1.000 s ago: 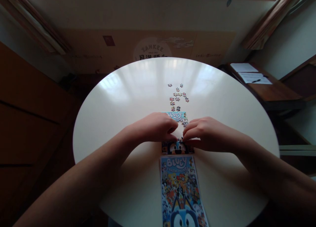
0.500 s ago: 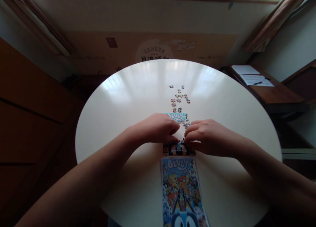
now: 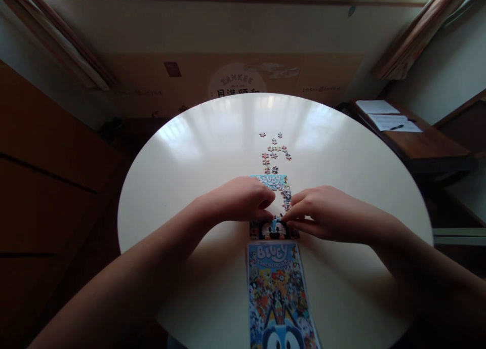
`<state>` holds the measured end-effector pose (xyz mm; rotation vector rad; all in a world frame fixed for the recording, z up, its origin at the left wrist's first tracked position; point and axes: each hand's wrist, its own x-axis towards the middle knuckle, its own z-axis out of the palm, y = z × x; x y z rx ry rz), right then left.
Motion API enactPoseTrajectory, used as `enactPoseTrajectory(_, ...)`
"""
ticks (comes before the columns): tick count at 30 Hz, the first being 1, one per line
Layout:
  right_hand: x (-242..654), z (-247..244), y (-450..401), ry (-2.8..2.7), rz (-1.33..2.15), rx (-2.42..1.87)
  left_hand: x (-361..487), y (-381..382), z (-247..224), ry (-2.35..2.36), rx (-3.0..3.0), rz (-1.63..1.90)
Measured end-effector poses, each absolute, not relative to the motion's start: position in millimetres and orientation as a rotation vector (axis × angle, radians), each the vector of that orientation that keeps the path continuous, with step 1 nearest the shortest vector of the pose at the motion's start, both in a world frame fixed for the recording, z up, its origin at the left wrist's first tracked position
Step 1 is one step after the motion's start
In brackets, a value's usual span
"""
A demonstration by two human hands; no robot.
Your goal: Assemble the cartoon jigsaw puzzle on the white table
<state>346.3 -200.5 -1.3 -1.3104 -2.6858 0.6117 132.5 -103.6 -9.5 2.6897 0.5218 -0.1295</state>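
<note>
A partly assembled jigsaw puzzle (image 3: 274,229) lies on the white table, with a bare gap in its middle. My left hand (image 3: 243,200) rests over the puzzle's left side, fingers curled inward and thumb near the upper edge of the blue dog face. Whatever those fingers may hold is hidden. From the right, my right hand (image 3: 317,211) reaches in with thumb and fingertips pinched at a small puzzle piece by the top of the dog face. Joined pieces (image 3: 286,197) run down the right side of the gap. Closer to me lies the printed reference picture (image 3: 279,288).
Several loose puzzle pieces (image 3: 274,155) are scattered beyond the puzzle on the round white table (image 3: 170,177). At the right stands a brown side table (image 3: 429,141) with papers (image 3: 393,122) and a pen (image 3: 397,127). A printed cardboard panel (image 3: 140,81) leans at the wall behind.
My right hand has drawn slightly to the right and its fingers have lifted off the right column, uncovering more joined pieces. The left hand stays nearly in place. The view has shifted a little.
</note>
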Motion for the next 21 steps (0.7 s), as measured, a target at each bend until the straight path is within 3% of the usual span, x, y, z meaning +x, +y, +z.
enactPoseTrajectory(8, 370.6, -1.2, -179.5, -2.442, 0.790, -1.169, 111.1, -78.1, 6.5, 0.673, 2.581, 0.008)
enactPoseTrajectory(21, 357.5, -9.3, -181.8, -2.603, 0.870, -1.130, 114.2, -83.0, 0.8, 0.637, 2.543, -0.270)
